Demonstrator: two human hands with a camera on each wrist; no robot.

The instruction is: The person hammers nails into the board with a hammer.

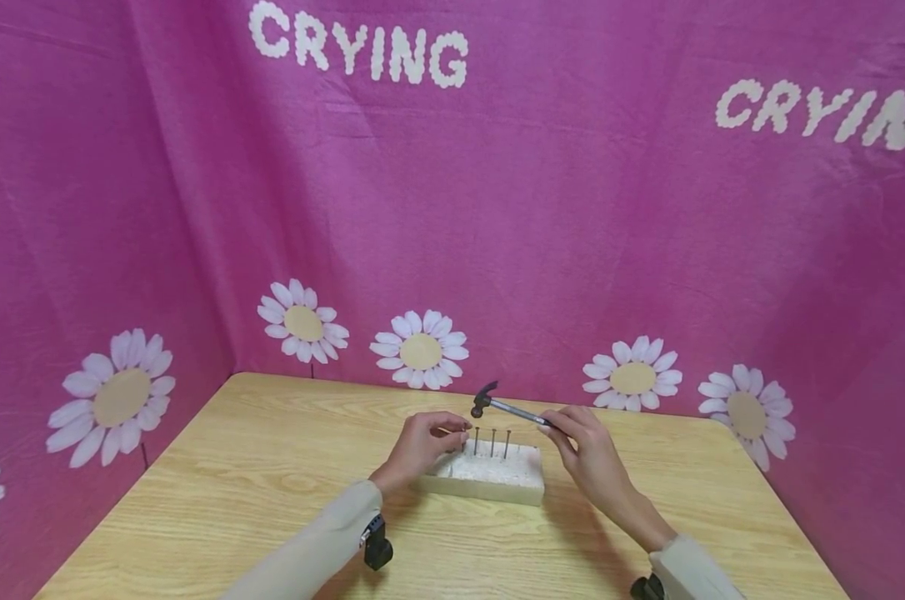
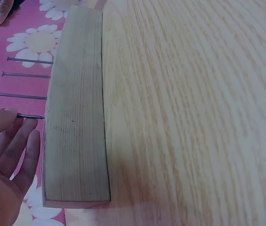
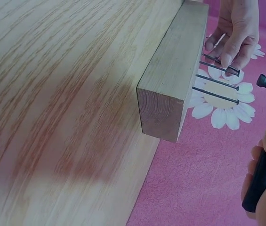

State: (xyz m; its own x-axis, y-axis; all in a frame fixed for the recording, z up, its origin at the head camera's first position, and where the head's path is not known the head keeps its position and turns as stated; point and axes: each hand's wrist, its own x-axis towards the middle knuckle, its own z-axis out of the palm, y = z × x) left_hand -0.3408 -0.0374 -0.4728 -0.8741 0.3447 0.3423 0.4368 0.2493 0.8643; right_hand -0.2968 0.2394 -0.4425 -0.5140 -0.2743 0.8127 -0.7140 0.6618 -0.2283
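My left hand [image 1: 422, 442] pinches a slim dark metal nail [image 2: 30, 116] between thumb and forefinger, the other fingers loosely spread beside it. The nail's point is at the top of a pale, oblong wooden block [image 1: 490, 489]; I cannot tell whether it has gone into the wood. Just to the right, three matching dark nails [image 1: 493, 443] stand in the block's top in a row, heads up and apart from one another.

My right hand [image 1: 595, 454] grasps a small claw hammer [image 1: 517, 411] with a black head and grey shaft, fingers curled round its handle. The hammer's head hangs above the row, clear of the nails.

From my left wrist I see the block's long grained side and the held nail's tip; from my right wrist, the curved rings of its end grain and the hammer's thick black grip. Only the head view shows the whitish, rough top of the block.

The block rests on a light yellow wood-grain worktop [image 1: 295, 442]. Behind hangs a magenta cloth [image 1: 542, 225] with white daisies and white "CRYING" lettering. My pale sleeves [image 1: 313, 546] end at the wrists.
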